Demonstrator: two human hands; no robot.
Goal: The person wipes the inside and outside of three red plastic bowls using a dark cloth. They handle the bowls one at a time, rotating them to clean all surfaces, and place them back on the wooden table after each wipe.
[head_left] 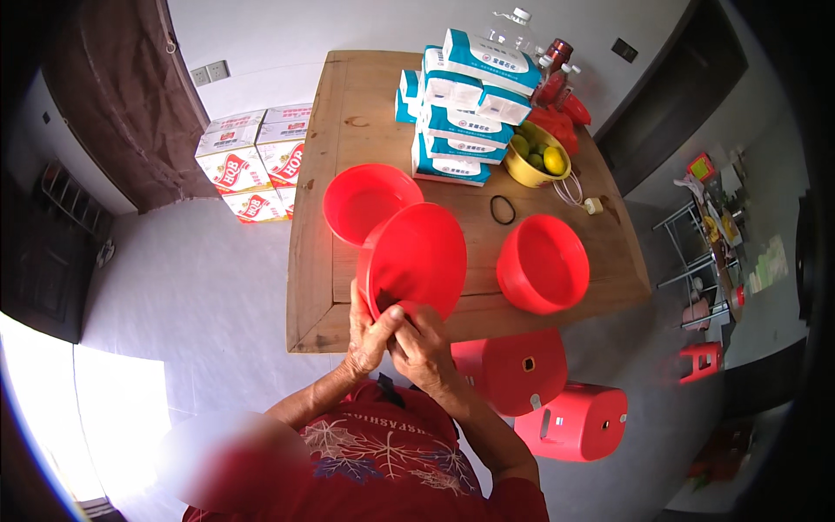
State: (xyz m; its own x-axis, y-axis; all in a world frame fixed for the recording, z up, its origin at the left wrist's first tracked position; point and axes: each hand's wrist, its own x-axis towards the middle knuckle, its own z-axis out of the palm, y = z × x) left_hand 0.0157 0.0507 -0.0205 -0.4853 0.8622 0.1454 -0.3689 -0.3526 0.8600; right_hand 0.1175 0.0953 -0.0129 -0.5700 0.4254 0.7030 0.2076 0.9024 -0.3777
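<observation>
A red plastic bowl (426, 257) is held tilted at the table's near edge, its wide opening facing up and to the right. My left hand (369, 337) grips its near left side, fingers behind the wall and thumb at the rim. Beside it, my right hand (424, 346) closes on the near rim, its fingertips partly hidden. Just behind, another red bowl (361, 196) sits on the wooden table (339, 113), partly covered by the held one. A deeper red bowl (544, 265) stands to the right, apart from both hands.
Stacked tissue packs (465, 126) stand farther back, beside a yellow bowl (528, 177) of green and yellow fruit. A black band (503, 210) and a white cable (570, 189) lie nearby. Red stools (522, 370) stand against the table's near right side. Cartons (248, 161) are stacked at left.
</observation>
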